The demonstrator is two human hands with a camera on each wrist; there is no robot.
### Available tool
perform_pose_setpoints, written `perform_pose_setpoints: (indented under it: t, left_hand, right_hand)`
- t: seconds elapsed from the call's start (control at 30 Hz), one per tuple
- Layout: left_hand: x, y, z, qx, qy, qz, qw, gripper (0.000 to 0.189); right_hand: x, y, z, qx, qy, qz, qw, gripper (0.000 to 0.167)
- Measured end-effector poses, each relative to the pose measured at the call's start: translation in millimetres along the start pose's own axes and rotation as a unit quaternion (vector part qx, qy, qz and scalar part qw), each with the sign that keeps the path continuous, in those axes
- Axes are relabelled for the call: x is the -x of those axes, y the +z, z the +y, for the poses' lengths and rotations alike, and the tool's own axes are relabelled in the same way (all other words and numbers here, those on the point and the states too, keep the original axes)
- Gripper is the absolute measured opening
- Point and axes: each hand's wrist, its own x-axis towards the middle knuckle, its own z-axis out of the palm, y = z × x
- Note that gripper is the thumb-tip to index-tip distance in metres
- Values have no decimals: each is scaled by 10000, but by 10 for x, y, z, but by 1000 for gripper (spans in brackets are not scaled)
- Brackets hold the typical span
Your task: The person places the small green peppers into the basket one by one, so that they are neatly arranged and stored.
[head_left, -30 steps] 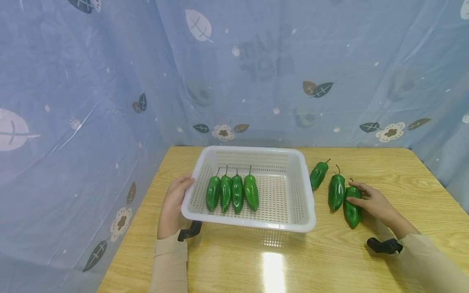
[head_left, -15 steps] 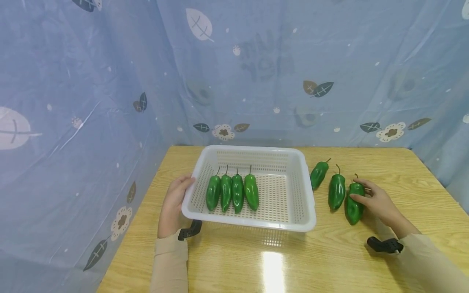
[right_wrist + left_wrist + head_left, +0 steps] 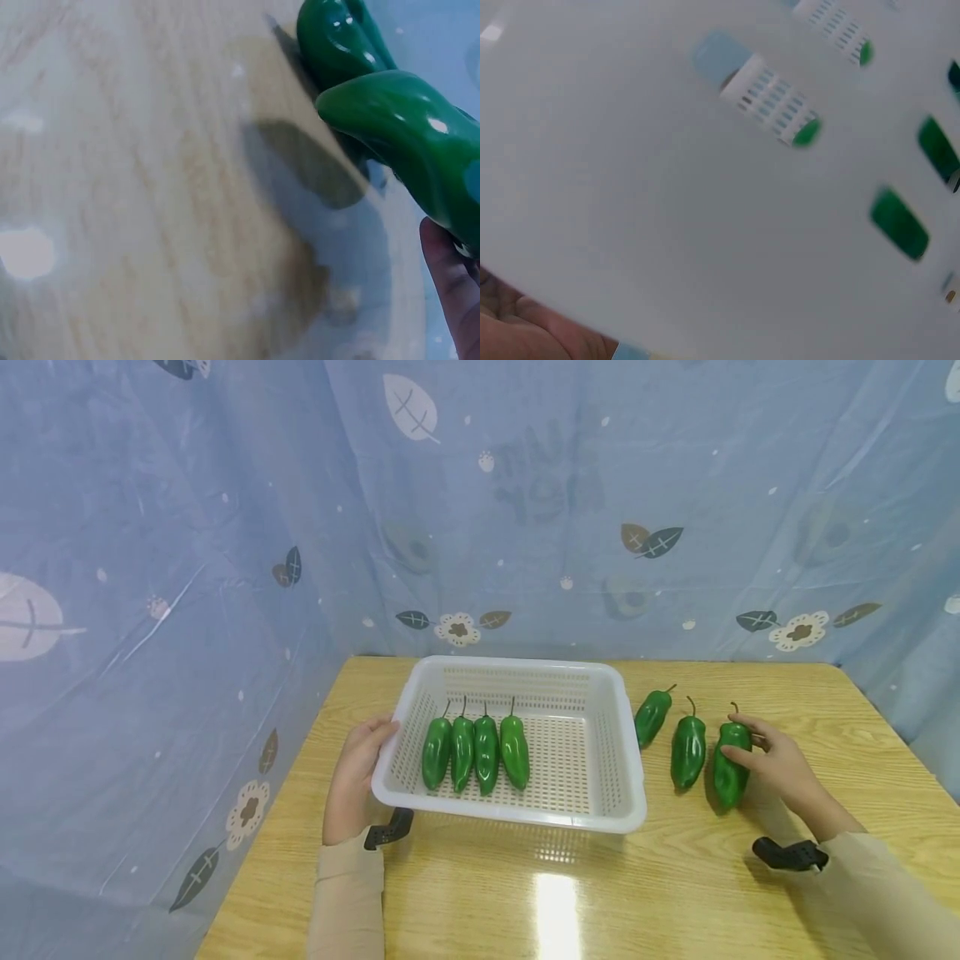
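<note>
At the left rim of a white plastic basket (image 3: 517, 817), my left hand (image 3: 358, 770) grips the edge, thumb on the rim. The basket's side wall (image 3: 667, 195) fills most of the left wrist view. Several green peppers (image 3: 487, 758) lie side by side in the basket's left half, stems pointing away. My right hand (image 3: 780, 768) holds a green pepper (image 3: 731, 777) between thumb and fingers. In the right wrist view that held pepper (image 3: 397, 127) hangs over its shadow, tip apart from the wood. Another green pepper (image 3: 688, 752) lies just left of it.
A further green pepper (image 3: 653, 718) leans close to the basket's right side. The wooden table (image 3: 465, 893) ends at the back against a blue patterned curtain (image 3: 555, 510), which also hangs along the left side.
My right hand has moved the held pepper away from me and slightly right, up from the table, widening the gap to its neighbour. The left hand and basket stay put.
</note>
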Motion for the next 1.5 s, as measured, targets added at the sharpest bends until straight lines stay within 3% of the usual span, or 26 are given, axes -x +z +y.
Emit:
perform_pose_setpoints:
  t: [0.23,0.57,1.1,1.33,1.5]
  left_hand:
    - [-4,6,5,-5,-84,25,10000,45]
    - [-2,2,10,-19,-73,55,10000,45]
    - [33,19,32,-137,-42,108,9998,45]
    - [-119,-74,-163,-51,19,201,9998,45]
    - [-122,-73,-160,-134,73,203,9997,45]
  right_hand:
    - [-17,-57,-101,-148,8,136,9998,68]
    - [-57,-51,-350,-241,-15,-38,9997,70]
    - [-228,-85,-813,-338,-389,-281,9983,67]
    - [-304,-48,-1070,-312,-612,-434,9967,66]
    - [-351,15,-1239,-365,-672,-605,9952,66]
